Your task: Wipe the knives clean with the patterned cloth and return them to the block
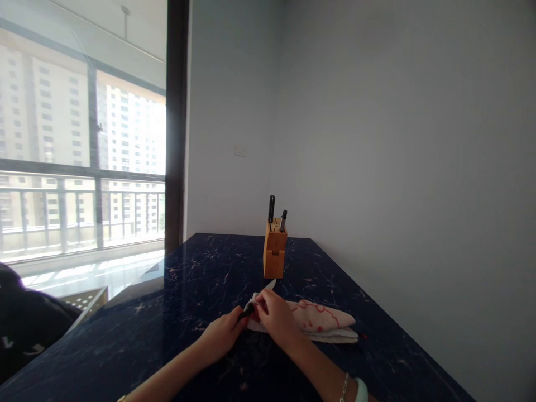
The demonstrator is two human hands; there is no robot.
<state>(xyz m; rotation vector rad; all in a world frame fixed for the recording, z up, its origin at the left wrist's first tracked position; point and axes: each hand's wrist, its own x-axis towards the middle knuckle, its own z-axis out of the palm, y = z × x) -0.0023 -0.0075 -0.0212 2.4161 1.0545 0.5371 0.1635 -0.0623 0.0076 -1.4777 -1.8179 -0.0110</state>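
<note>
A knife with a black handle (246, 311) is in my left hand (221, 334), its fingers wrapped round the handle. The blade (271, 284) points up and away to the right, toward the knife block. My right hand (276, 315) is closed on a part of the white and red cloth (320, 317), pinched against the knife near the base of the blade. The rest of the cloth lies folded on the dark table to the right of my right hand.
Beyond the knife stands a wooden knife block (274, 254) holding black-handled tools. The dark blue marbled table (201, 279) meets a grey wall on the right. A black garment (31, 321) shows at the far left, near a large window.
</note>
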